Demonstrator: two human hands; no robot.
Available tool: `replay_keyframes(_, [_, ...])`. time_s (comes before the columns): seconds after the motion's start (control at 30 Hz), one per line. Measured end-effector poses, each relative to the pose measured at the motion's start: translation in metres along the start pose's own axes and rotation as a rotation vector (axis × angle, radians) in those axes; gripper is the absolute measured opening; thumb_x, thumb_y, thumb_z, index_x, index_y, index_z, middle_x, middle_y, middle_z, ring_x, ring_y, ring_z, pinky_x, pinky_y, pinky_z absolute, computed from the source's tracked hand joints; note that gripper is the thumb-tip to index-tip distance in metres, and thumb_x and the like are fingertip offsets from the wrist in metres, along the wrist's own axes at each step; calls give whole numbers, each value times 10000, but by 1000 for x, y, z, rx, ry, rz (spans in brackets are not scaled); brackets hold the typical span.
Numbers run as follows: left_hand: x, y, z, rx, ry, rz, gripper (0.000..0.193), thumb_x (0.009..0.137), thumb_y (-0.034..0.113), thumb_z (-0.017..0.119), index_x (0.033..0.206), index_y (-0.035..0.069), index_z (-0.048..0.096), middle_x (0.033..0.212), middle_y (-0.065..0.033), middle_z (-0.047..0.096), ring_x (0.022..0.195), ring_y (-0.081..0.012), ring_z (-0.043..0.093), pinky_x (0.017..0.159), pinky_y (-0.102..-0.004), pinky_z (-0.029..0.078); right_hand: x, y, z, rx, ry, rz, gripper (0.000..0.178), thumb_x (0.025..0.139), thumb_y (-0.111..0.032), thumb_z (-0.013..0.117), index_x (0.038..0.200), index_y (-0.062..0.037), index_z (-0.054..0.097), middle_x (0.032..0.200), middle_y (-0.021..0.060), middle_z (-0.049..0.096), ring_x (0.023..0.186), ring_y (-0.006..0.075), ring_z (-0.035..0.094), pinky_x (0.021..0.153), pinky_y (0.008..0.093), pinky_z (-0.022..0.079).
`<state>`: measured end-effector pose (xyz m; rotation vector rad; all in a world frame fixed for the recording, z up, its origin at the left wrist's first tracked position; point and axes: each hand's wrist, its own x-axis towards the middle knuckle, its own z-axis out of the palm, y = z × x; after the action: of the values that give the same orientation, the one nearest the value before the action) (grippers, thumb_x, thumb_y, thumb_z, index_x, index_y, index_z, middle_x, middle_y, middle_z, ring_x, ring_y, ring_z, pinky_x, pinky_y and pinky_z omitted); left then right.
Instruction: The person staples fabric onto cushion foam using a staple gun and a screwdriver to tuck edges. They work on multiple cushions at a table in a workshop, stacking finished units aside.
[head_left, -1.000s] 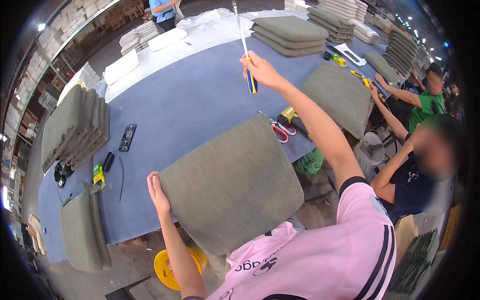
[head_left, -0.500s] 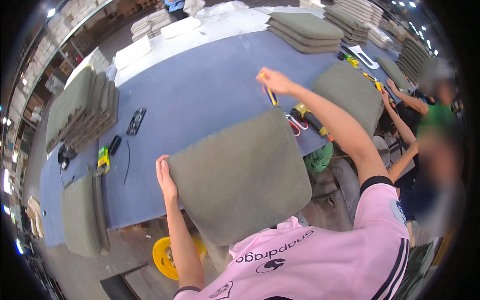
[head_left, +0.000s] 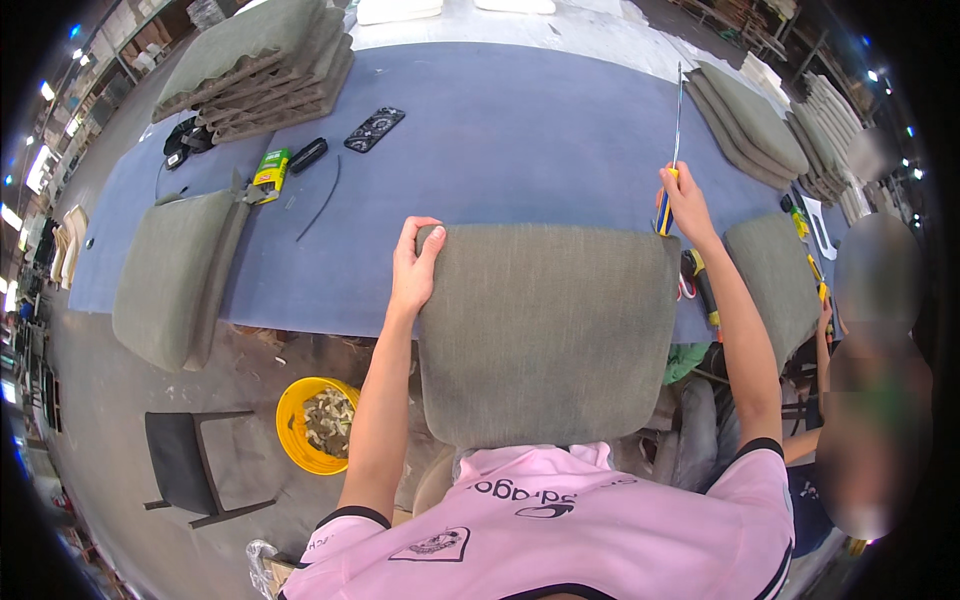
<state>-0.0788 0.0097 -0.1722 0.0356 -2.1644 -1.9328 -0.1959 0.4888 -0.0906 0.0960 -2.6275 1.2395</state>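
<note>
A grey-green padded seat cushion [head_left: 545, 335] leans between my body and the front edge of the blue-topped table [head_left: 480, 130]. Its far left corner is in the grip of my left hand [head_left: 418, 258], thumb on top and fingers over the edge. My right hand [head_left: 688, 205] is raised by the far right corner, closed around a screwdriver with a yellow and blue handle [head_left: 664, 215]. The long metal shaft points up and away, clear of the cushion. Red-handled scissors [head_left: 686, 288] and a yellow and black power tool [head_left: 704, 286] show partly behind my right forearm.
Stacked cushions stand at far left [head_left: 250, 60] and far right [head_left: 750, 125]. A patterned black phone-like item [head_left: 374, 130], a green-yellow box [head_left: 270, 175] and a black cord [head_left: 320, 200] lie on the table. Below are a yellow bucket [head_left: 290, 420] and chair [head_left: 180, 460]. A co-worker [head_left: 875, 400] is at right.
The view has swung right and the cushion now sits squarer to me. The screwdriver has turned so its shaft points upward. My left hand still grips the cushion's corner.
</note>
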Motion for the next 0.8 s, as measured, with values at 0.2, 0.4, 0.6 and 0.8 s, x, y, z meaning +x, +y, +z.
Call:
replay_keyframes(0.2, [-2, -23, -2, 30, 72, 201, 284, 1101, 291, 677, 1307, 96, 661, 1032, 21, 594, 964, -117, 512, 914, -292, 451, -12, -38, -20, -147, 19, -109, 321, 1137, -412, 595, 1141, -94, 639, 781, 54, 726, 688, 147, 695, 622, 347, 519])
replay_keyframes(0.4, [2, -28, -11, -26, 41, -26, 331, 1105, 344, 677, 1334, 112, 623, 1101, -49, 644, 1052, -146, 547, 976, -322, 448, -11, -58, -9, 614, 81, 97, 311, 1148, -435, 598, 1213, -132, 566, 830, 40, 719, 677, 138, 647, 560, 310, 470])
replay_keyframes(0.6, [10, -48, -11, 14, 93, 100, 280, 1101, 251, 683, 1329, 93, 643, 1190, -40, 633, 1131, -164, 590, 1048, -348, 476, -11, -14, 65, 739, 344, 207, 357, 1084, -335, 732, 1275, -61, 605, 1010, 68, 712, 781, 176, 715, 672, 376, 569])
replay_keyframes(0.8, [5, -36, -3, 117, 61, 63, 333, 1134, 333, 608, 1352, 82, 608, 1256, -75, 625, 1187, -198, 573, 1078, -366, 454, 15, 23, -39, -289, -33, 245, 642, 959, -675, 701, 1185, -78, 777, 1093, 168, 805, 959, 300, 787, 827, 465, 609])
